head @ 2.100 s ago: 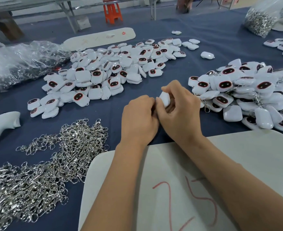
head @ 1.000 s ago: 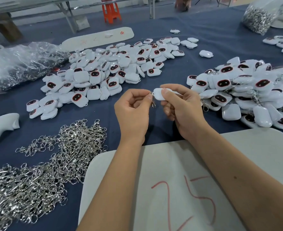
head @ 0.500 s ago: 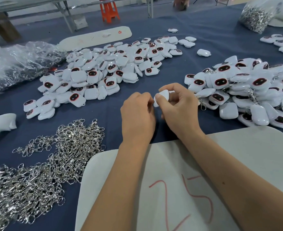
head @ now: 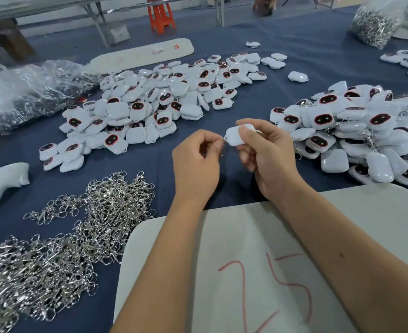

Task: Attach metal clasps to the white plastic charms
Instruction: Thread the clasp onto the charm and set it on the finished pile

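Far left there's the big tangle of loose clasps (head: pixel 61 239) on the blue cloth, and behind it the pile of bare charms (head: pixel 154 104) still waiting.

In the middle, the left hand (head: pixel 195 162) has its thumb and forefinger pinched on a small metal clasp (head: pixel 222 140), right up against the loop end of the white charm (head: pixel 236 137). The right hand (head: pixel 267 152) grips that charm between thumb and fingers, held up above the cloth. Half a second ago both hands were bunched tight together; now they've pulled slightly apart, so I'd guess the clasp just hooked on, though it's too small to say for sure.

On the right sits the finished pile (head: pixel 356 131), likely its next stop.
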The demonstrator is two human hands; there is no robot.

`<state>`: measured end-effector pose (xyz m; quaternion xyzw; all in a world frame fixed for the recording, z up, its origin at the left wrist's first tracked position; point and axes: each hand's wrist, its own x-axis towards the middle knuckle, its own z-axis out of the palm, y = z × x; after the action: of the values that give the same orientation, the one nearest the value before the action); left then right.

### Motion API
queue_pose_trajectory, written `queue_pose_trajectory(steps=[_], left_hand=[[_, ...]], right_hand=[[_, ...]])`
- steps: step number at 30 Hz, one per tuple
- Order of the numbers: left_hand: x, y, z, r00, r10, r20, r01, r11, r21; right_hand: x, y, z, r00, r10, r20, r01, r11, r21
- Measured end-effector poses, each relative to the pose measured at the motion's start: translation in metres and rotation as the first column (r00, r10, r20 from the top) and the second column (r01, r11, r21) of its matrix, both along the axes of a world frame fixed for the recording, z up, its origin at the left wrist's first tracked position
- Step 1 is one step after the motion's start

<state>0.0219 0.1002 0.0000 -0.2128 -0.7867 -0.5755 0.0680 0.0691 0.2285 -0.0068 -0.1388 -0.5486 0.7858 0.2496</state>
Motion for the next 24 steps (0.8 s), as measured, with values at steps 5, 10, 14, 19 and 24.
queue_pose_trajectory(steps=[5, 10, 14, 19, 24], left_hand=[[0.0, -0.001, -0.001, 0.958, 0.039, -0.284, -0.158, 0.898, -0.41], [0.003, 0.005, -0.001, 0.957, 0.046, -0.288, -0.217, 0.769, -0.601], [-0.001, 0.002, -0.002, 0.993, 0.055, 0.106, -0.05, 0.998, -0.05], [-0.007, -0.011, 0.003, 0.55, -0.577, 0.604, 0.137, 0.776, 0.616], [-0.004, -0.007, 0.002, 0.757, -0.438, 0.485, 0.181, 0.854, 0.488]], right_hand=[[0.002, -0.008, -0.005, 0.985, -0.171, 0.026, 0.139, 0.872, 0.47], [0.001, -0.016, -0.009, 0.958, -0.284, -0.052, 0.221, 0.605, 0.765], [-0.001, -0.002, -0.007, 0.992, -0.123, 0.028, 0.108, 0.944, 0.313], [-0.002, 0.008, -0.001, 0.998, 0.062, -0.014, -0.063, 0.996, -0.065], [-0.001, 0.009, 0.0, 0.997, 0.071, -0.01, -0.071, 0.99, -0.121]])
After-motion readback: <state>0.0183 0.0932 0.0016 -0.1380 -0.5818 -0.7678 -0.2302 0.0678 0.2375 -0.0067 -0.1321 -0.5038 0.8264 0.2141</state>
